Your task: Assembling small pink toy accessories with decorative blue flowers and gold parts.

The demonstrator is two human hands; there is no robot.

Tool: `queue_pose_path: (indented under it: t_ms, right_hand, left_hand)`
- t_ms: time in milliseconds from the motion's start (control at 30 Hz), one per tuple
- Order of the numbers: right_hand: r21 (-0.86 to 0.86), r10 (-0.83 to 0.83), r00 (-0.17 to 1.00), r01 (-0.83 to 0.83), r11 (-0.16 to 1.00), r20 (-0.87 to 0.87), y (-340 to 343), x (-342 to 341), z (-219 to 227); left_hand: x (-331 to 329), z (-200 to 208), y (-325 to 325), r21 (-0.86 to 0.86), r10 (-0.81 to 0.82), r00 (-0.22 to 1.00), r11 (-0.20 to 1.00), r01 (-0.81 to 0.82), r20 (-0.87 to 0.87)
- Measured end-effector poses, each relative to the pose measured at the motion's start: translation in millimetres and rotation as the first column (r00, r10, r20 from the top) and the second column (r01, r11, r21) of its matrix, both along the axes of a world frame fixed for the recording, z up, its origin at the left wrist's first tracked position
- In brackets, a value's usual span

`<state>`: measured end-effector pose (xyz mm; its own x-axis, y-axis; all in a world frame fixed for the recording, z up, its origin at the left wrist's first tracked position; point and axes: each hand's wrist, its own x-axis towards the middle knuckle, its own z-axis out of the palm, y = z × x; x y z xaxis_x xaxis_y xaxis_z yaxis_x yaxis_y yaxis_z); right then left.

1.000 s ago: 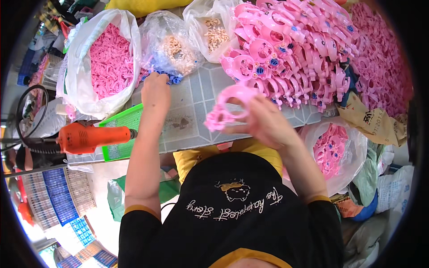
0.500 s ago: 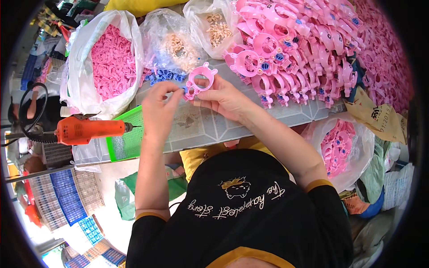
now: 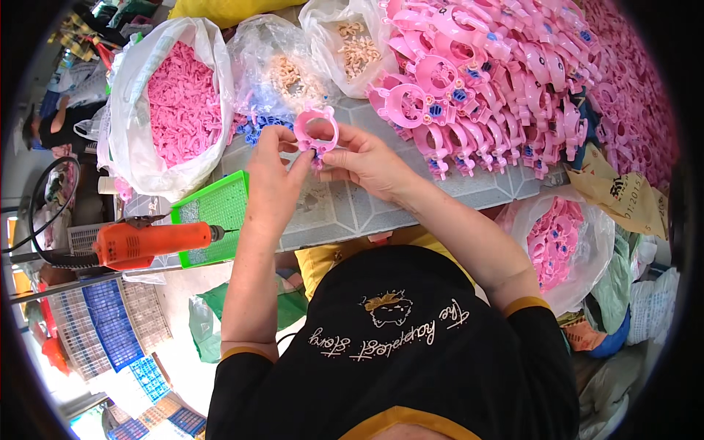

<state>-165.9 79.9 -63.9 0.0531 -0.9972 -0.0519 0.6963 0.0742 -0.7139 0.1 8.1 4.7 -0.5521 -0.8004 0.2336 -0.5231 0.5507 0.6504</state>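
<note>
Between my two hands, above the grey table [image 3: 367, 213], is a pink plastic ring part [image 3: 335, 132] with small ear-like knobs. My left hand [image 3: 277, 165] pinches its lower end, where a dark blue bit shows. My right hand [image 3: 367, 163] grips the ring's right side with thumb and fingers. The fingers partly cover the lower end of the part. Just beyond my left hand lies a small heap of blue plastic pieces [image 3: 265, 129].
An orange electric screwdriver [image 3: 154, 243] hangs by a green tray [image 3: 238, 189] of small screws. Behind stand plastic bags of pink pieces [image 3: 183, 103] and beige pieces [image 3: 358, 50]. A tall pile of pink ring parts [image 3: 484, 88] fills the right; another bag [image 3: 554, 242] sits below.
My left hand has come in against the ring part's lower end, and the part has turned and shifted slightly left. The screwdriver and green tray have moved a little.
</note>
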Motion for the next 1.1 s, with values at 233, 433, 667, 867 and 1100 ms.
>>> queue_pose_path:
  t_ms: [233,433,667,867,1100]
  right_hand:
    - [0.026,-0.014,0.996,0.012,1.0,0.09,-0.7,4.7,-2.6]
    - [0.167,0.065,0.989,-0.088,0.982,0.134,-7.6,2.6,-12.1]
    - [0.169,0.073,0.972,-0.112,0.979,0.225,-8.6,-2.9,-8.2]
    - [0.145,0.056,0.964,-0.097,0.985,0.259,-7.3,-5.8,-14.9]
    - [0.137,0.038,0.946,-0.086,0.987,0.322,-9.5,-7.9,-7.9]
  left_hand:
    - [4.8,-10.5,-17.0,0.233,0.047,0.963,0.972,0.017,-0.266]
    - [-3.2,-0.8,-56.0,-0.02,0.328,0.88,0.934,-0.356,-0.343]
    - [-45.6,-33.1,-131.3,-0.521,0.151,0.962,0.854,-0.009,0.229]
    - [-78.2,-40.3,-151.6,-0.443,0.216,0.778,0.892,0.088,0.59]
    - [-57.6,-33.3,-142.4,-0.347,0.063,0.97,0.937,0.024,0.236]
